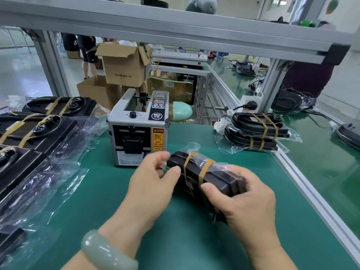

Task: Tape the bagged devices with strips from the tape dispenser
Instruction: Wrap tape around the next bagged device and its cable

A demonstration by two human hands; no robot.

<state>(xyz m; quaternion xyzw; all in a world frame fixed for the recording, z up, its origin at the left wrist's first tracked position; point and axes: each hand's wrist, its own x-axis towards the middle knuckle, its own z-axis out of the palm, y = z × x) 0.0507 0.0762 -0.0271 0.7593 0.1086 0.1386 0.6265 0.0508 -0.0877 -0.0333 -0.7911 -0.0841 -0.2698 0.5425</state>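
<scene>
A black device in a clear plastic bag (196, 172), wrapped by two tan tape strips, is held on edge above the green mat in front of the tape dispenser (138, 129). My right hand (243, 199) grips its near end, thumb on the side face. My left hand (153, 182) touches its far left end with curled fingers, thumb near the first tape strip. The dispenser's outlet faces me; no strip is plainly visible in it.
Several bagged devices (39, 133) lie in rows on the left. A stack of two taped ones (257, 131) sits at the right rear. An aluminium rail (311, 193) bounds the mat on the right. Cardboard boxes (122, 65) stand behind the bench.
</scene>
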